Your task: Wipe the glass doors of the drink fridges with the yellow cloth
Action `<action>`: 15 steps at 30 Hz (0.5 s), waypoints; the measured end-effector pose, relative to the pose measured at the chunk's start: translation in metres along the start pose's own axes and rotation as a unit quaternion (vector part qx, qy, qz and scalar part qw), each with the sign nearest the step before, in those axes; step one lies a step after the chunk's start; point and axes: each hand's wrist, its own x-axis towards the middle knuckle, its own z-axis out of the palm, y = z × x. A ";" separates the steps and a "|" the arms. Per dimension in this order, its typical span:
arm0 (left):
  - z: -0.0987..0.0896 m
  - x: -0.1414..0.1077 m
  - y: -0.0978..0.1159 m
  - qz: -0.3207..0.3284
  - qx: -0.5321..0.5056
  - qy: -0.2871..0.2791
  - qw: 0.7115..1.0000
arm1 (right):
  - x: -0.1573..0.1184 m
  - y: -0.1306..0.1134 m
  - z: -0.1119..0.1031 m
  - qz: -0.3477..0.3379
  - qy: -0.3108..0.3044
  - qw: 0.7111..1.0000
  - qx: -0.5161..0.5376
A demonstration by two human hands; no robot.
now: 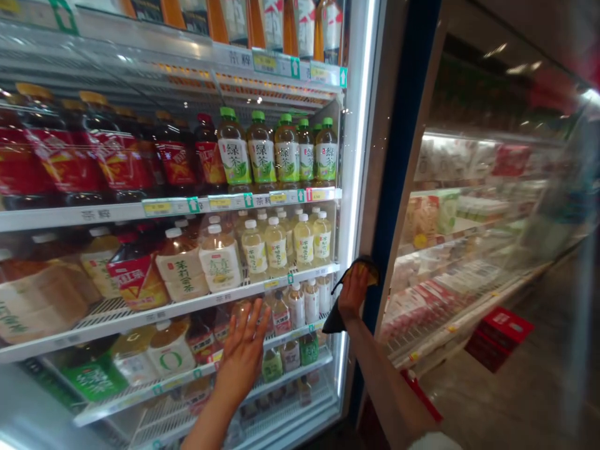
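Observation:
My left hand (244, 349) is raised with its fingers stretched out, palm toward the glass front of a drinks cooler; it appears to rest flat on the pane and holds nothing. At the cooler's right edge, my right hand (353, 291) presses a dark cloth (334, 317) against the frame (363, 206). One corner of the cloth hangs below the wrist, and a yellowish-brown patch shows by the fingertips. Behind the glass stand green tea bottles (262, 153), with pale yellow drink bottles (275, 244) one shelf lower.
Large red-labelled bottles (115, 150) fill the left of an upper shelf. Further right, an open chilled display (450, 231) holds packaged goods, partly blurred. A red box (499, 339) shows beside the display, above the tiled floor (506, 406).

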 end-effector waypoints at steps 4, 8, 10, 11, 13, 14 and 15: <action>0.005 0.008 0.012 -0.003 0.009 -0.001 1.000 | 0.023 0.006 -0.002 -0.011 -0.016 1.000 0.004; 0.007 0.003 0.021 -0.002 0.003 -0.028 1.000 | -0.041 0.031 -0.007 0.010 -0.034 0.999 0.003; 0.006 -0.002 0.021 0.000 0.004 -0.038 0.999 | -0.072 0.042 -0.010 0.015 -0.046 0.999 0.006; 0.006 -0.005 0.020 0.002 0.004 -0.041 0.999 | -0.078 0.044 -0.011 0.015 -0.050 0.999 0.007; 0.004 -0.008 0.018 0.004 0.004 -0.048 0.999 | -0.072 0.041 -0.010 0.020 -0.050 0.998 0.013; 0.003 -0.009 0.017 0.004 0.004 -0.052 0.999 | -0.061 0.036 -0.008 0.024 -0.045 0.999 0.017; 0.003 -0.009 0.017 0.003 0.005 -0.054 0.999 | -0.048 0.030 -0.006 0.029 -0.037 0.999 0.021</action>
